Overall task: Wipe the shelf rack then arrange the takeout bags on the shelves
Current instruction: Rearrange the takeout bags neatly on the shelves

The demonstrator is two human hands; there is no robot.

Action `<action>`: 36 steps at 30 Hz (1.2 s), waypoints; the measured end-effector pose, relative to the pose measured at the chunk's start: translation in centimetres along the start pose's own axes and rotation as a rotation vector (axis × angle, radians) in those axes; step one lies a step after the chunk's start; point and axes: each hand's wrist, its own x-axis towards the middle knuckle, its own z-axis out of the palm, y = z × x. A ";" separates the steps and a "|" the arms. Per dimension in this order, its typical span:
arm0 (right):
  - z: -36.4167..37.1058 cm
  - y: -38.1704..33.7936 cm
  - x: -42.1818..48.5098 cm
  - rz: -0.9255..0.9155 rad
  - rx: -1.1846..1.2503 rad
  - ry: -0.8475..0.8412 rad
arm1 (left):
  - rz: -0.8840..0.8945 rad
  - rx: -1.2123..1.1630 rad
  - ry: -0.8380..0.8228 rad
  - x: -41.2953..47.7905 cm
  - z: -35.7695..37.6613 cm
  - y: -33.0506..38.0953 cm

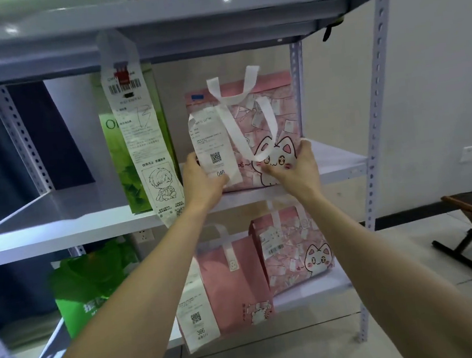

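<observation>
Pink cat bag: soft, prob. light, take it low at the sides

It stands upright on the middle shelf of the shelf rack, toward the right end, base near the front edge; the fabric looks like thin non-woven stuff, so the walls should buckle if squeezed; weight prob. light (contents hidden, can't be sure). White loop handles flop forward, too limp for steering; the better hold is low on the side edges, w/ the base sliding on the smooth shelf. Left hand grasps the lower left corner beside the hanging receipt; right hand clasps the lower right edge, thumb on the front. Tall green bag stands just beside, to the left; two more pink bags sit on the shelf below.
</observation>
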 end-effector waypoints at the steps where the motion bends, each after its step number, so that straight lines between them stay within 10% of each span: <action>1: -0.3 -0.1 -0.8 -0.028 0.014 0.013 | 0.017 -0.024 0.010 -0.5 -0.2 -0.2; 18: -3.0 -14.4 -7.3 -0.472 0.196 0.199 | 0.284 -0.381 0.182 -5.2 -12.6 6.1; 36: 19.3 -27.9 -15.8 -0.639 0.364 -0.138 | 0.212 -0.144 0.567 -4.5 -37.0 -5.9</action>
